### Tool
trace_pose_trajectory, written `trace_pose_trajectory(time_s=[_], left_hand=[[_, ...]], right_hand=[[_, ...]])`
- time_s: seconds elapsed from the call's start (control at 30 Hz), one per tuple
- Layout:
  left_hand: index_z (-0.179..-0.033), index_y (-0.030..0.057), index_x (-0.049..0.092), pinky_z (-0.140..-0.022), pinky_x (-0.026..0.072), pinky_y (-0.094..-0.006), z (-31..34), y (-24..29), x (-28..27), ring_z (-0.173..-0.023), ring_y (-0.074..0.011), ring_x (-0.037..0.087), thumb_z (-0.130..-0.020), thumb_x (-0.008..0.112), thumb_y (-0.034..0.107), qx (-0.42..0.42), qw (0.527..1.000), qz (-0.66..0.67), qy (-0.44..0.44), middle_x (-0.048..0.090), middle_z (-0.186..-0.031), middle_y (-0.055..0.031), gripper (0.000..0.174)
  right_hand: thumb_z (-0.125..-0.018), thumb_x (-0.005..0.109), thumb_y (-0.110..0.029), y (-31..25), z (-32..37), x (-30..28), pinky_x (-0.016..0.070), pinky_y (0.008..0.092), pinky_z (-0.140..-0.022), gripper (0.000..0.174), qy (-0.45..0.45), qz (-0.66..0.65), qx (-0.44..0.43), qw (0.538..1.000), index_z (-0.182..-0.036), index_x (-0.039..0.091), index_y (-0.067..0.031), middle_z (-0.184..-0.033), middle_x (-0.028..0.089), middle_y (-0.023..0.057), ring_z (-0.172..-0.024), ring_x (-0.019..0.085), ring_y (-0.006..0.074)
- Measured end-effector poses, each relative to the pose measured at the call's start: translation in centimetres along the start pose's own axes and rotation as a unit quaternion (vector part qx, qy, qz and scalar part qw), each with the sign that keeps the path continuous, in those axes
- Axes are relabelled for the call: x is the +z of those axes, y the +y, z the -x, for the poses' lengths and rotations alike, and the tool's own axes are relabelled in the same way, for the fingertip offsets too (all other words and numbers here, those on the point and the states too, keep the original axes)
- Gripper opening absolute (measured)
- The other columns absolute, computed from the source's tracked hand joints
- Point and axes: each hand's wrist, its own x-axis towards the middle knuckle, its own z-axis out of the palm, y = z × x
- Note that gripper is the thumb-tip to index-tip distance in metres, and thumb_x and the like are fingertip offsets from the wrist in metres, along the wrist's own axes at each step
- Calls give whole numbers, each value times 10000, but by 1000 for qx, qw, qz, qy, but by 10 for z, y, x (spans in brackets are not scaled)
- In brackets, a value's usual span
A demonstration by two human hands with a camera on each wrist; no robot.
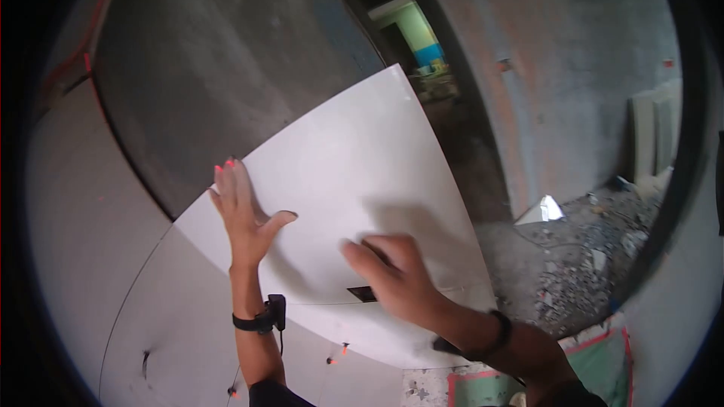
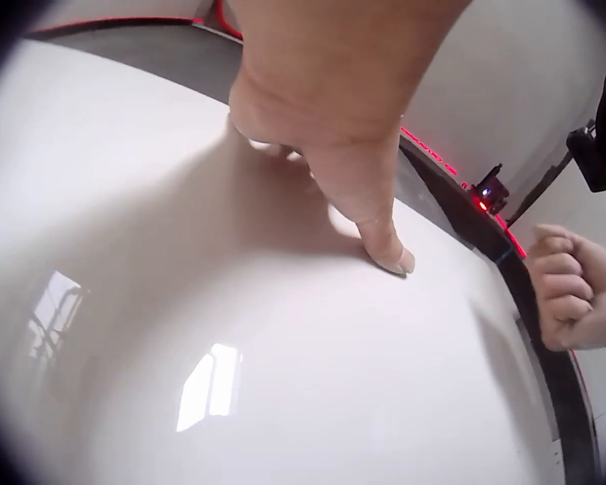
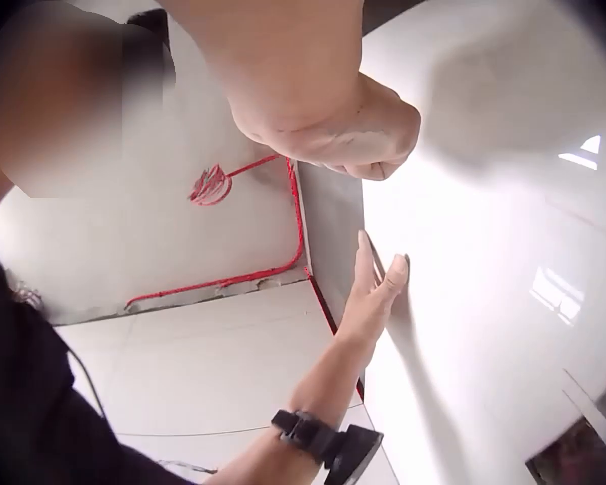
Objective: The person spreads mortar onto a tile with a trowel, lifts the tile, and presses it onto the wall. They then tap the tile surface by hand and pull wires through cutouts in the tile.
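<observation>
A large glossy white wall tile [image 1: 339,158] stands against the grey wall, with a white tiled face below it. My left hand [image 1: 241,218] lies on the tile near its left edge, fingers stretched upward and thumb spread to the side. In the left wrist view its thumb tip [image 2: 396,265] touches the glossy face. My right hand [image 1: 396,271], blurred, is curled into a fist in front of the tile's lower part and casts a shadow on it. The right wrist view shows that fist [image 3: 354,141] holding nothing. A small dark rectangular cutout [image 1: 362,294] sits by the tile's lower seam.
Bare grey wall [image 1: 226,45] rises behind the tile, and a doorway [image 1: 411,30] opens beyond. Rubble [image 1: 573,279] covers the floor at right. Small orange-tipped clips [image 1: 332,360] stick out of the lower tiles. A laser level [image 2: 491,192] glows red in the left wrist view.
</observation>
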Motion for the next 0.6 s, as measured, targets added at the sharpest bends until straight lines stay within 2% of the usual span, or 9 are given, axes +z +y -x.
trace_pose_trajectory(time_s=[0.07, 0.13, 0.23, 0.27, 0.3, 0.37, 0.47, 0.53, 0.6], left_hand=[[-1503, 4, 289, -1152, 54, -600, 0, 5, -5, -1468, -406, 154, -584, 760, 673, -19, 999, -39, -3, 279, -1556, -210, 1229], [-1503, 36, 310, -1139, 62, -623, -1, 10, -2, -1456, -406, 185, -589, 753, 679, -22, 999, -19, 16, 308, -1539, -196, 1202], [-1501, 87, 339, -1112, 70, -667, -3, 21, -10, -1436, -400, 223, -605, 779, 631, -7, 1000, 5, 28, 340, -1515, -180, 1137], [-1504, 117, 343, -1100, 78, -685, -3, 21, -13, -1430, -396, 234, -608, 794, 603, -16, 1000, 13, 22, 346, -1515, -160, 1115], [-1503, 132, 350, -1089, 92, -698, -3, 20, -13, -1430, -390, 239, -606, 802, 587, -17, 1000, 11, 22, 345, -1520, -145, 1102], [-1501, 148, 357, -1078, 105, -711, -5, 18, -15, -1431, -385, 243, -604, 810, 572, -35, 999, 8, 28, 344, -1524, -129, 1091], [-1503, 137, 344, -1111, 83, -681, -5, 14, -17, -1450, -369, 220, -631, 817, 542, -35, 999, 25, 9, 314, -1547, -121, 1072], [-1496, 145, 356, -1113, 97, -689, -1, 1, -8, -1451, -355, 224, -643, 804, 541, 6, 997, 58, 49, 307, -1555, -96, 1042], [-1490, 152, 368, -1132, 112, -667, 4, -15, -10, -1451, -344, 227, -645, 795, 543, 29, 994, 82, 67, 299, -1561, -75, 1025]], right_hand=[[-960, 570, -198, -2, -28, 33, 257, 311, -487, 416, 9, -13, -4, 1000, -620, 434, -2, -533, 348, -6, -552, 293, 65], [-953, 574, -220, -3, -55, 62, 262, 297, -497, 409, 30, -10, -49, 998, -617, 434, -34, -558, 367, -38, -563, 310, 56], [-900, 594, -234, 4, -97, 77, 270, 274, -502, 328, 143, -73, 23, 987, -620, 473, -114, -580, 379, -58, -555, 334, 43], [-893, 584, -231, 8, -104, 75, 265, 271, -473, 321, 137, -73, 48, 987, -611, 475, -123, -572, 395, -57, -524, 347, 45], [-881, 565, -208, -1, -102, 84, 288, 316, -514, 304, 161, -38, 91, 982, -634, 473, -55, -592, 406, -25, -554, 325, 82], [-895, 570, -220, -3, -105, 83, 266, 285, -489, 272, 177, -25, 91, 980, -656, 511, -104, -610, 423, -44, -540, 332, 64], [-929, 593, -288, -2, -108, 74, 247, 236, -444, 216, 140, -51, 78, 986, -752, 581, -165, -637, 458, -76, -515, 372, 33], [-944, 592, -309, -5, -102, 74, 255, 218, -445, 218, 150, 2, 87, 985, -771, 560, -178, -638, 447, -91, -510, 354, 27], [-963, 572, -287, -2, -95, 73, 264, 226, -445, 286, 133, 63, 68, 987, -709, 521, -167, -605, 436, -75, -500, 351, 35]])
